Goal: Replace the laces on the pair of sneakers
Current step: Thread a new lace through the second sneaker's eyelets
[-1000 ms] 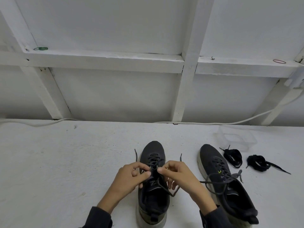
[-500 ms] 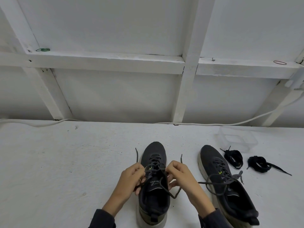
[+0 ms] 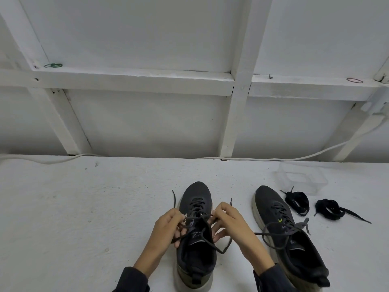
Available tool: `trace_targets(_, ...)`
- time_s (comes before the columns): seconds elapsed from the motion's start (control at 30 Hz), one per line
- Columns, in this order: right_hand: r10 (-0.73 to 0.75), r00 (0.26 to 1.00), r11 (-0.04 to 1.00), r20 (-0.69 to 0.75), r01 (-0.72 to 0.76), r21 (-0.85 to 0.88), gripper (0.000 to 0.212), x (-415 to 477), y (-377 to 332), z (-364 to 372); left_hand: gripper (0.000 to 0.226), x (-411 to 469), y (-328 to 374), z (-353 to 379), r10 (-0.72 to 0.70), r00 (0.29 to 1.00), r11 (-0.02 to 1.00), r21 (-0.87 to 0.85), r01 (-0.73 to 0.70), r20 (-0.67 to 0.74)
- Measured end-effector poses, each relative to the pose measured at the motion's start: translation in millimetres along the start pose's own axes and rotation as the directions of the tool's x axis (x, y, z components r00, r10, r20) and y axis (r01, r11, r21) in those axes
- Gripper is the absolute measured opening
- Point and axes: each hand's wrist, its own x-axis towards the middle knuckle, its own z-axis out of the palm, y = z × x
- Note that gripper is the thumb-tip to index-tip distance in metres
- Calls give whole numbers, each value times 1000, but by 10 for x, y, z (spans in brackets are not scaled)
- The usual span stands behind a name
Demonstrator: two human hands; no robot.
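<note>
Left hand point(image 3: 168, 227) and right hand point(image 3: 229, 224) pinch gray lace point(image 3: 197, 217) strands over sneaker point(image 3: 196, 199) at 6 o'clock, table center. Risk: tugging the wrong strand likely cinches the knot, jamming removal.

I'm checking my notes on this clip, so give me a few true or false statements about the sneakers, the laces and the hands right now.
1. The left hand and right hand both pinch the lace of the left sneaker. True.
2. The right sneaker has no lace. False: a knotted lace is threaded through it.
3. Two black lace bundles lie right of the right sneaker. True.
4. Those bundles sit inside the clear container. False: they lie on the table in front of it.
</note>
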Motion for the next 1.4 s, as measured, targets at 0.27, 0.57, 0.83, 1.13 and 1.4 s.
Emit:
trace_targets(0.27, -66, 994, 990, 88, 76, -120, 26, 12, -71, 1, 37, 57, 118, 11, 37, 998, 991, 129, -44, 59)
trace_targets(0.57, -36, 996, 999, 84, 37, -15, 18, 34, 33, -50, 27, -19, 38, 17, -12, 1000, 1000, 2, 12, -14)
trace_targets(0.83, -2, 990, 996, 143, 15, -87, 41, -29, 68, -99, 35, -34, 90, -78, 11, 998, 998, 63, -15, 62)
trace_targets(1.13, 87, 928, 948, 361, 35, -317, 34, -232, -152, -301, 24, -52, 317, -324, 205, 969, 956, 184, -229, 139)
trace_targets(1.4, -174, 952, 969, 250, 211, -130, 20, -107, -865, -126, 16, -61, 930, -291, 525, 825, 762, 317, -565, 210)
